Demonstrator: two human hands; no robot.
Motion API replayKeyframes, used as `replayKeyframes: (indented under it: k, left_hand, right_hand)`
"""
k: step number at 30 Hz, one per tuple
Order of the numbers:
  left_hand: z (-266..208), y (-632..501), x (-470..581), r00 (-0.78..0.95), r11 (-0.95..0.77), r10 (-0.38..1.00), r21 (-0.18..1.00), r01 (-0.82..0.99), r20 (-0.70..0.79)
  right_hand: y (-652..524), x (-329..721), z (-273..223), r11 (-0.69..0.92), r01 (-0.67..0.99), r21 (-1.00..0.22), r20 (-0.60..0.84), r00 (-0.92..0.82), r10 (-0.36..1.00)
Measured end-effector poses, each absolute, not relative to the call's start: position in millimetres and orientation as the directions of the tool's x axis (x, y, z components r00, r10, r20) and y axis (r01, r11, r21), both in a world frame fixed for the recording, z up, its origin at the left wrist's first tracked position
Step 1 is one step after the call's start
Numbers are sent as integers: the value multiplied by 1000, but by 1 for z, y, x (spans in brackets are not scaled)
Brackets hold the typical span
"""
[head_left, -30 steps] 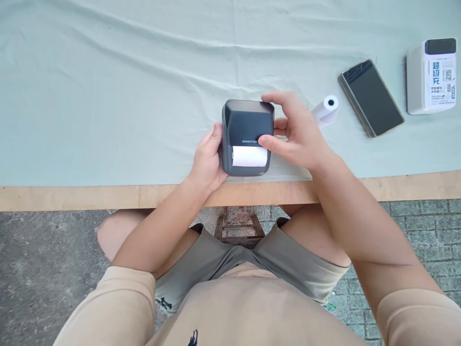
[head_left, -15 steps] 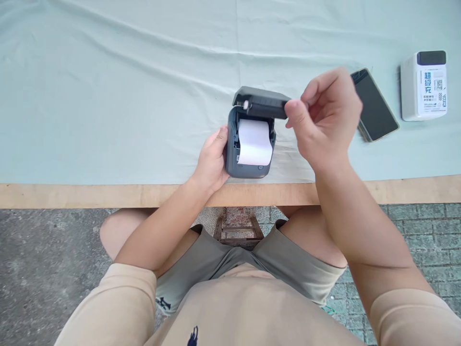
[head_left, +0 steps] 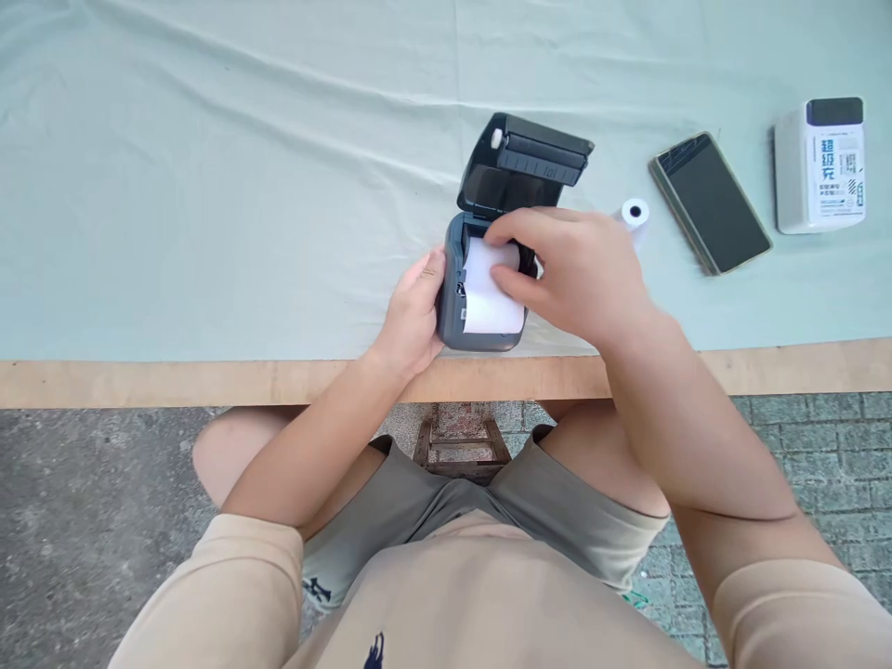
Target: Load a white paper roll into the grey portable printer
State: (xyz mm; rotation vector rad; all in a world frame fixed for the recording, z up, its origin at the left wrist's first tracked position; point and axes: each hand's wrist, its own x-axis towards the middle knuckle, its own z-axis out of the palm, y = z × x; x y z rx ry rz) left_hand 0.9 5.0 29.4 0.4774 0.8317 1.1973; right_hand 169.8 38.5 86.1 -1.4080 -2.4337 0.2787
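Note:
A dark grey label printer (head_left: 452, 321) is gripped by my left hand (head_left: 416, 311), its fingers wrapped round the left side. The printer's lid (head_left: 519, 172) stands wide open at the back, showing a black roller. Inside lies a roll of white paper (head_left: 488, 311), its loose end draped over the front edge. My right hand (head_left: 582, 269) is over the paper, thumb and forefinger apart and at or just above its surface. Whether they touch it I cannot tell. A second white paper roll (head_left: 635, 216) stands behind my right hand, partly hidden by it.
A smartphone (head_left: 714, 204) lies on the right of the pale green cloth (head_left: 243, 204). Farther right is a white box with a black top and a printed label (head_left: 822, 172). The table's wooden front edge (head_left: 174, 381) runs in front of my knees.
The lid has swung further up and back. My right hand has let go of it and moved left and down to the paper, and the second roll now shows.

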Motion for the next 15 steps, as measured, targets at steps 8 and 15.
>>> replayKeyframes:
  k: [8,15]
  left_hand:
    - [30,5,1,155,320,945,709,-629,-290]
    - [29,7,2,120,324,938,698,-639,-326]
  right_hand:
    - [41,164,90,572,802,-171,188,-543,818]
    - [33,171,119,491,686,-537,201,-461,864]
